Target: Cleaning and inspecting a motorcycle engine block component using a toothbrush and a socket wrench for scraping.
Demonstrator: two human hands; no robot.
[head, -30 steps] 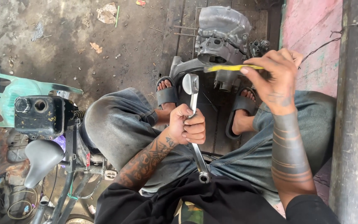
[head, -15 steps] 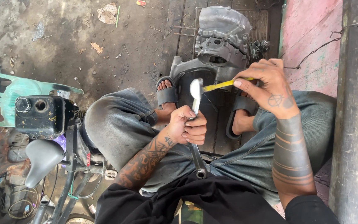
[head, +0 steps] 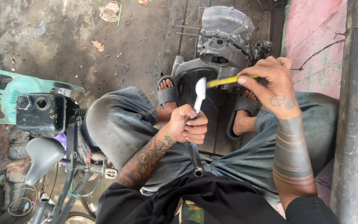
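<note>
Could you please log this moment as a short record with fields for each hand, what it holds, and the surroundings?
Left hand: closed around a metal wrench, head tilted up.
Right hand: pinches a thin yellow tool, tip near the wrench head.
Posture: seated, feet in dark sandals.
Ahead: grey engine casing on the floor.
Left side: bicycle frame.

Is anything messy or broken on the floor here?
Yes. Torn paper scraps and small bits lie scattered on the stained, dirty floor at the top. A metal engine part sits loose on the ground by the feet.
</note>
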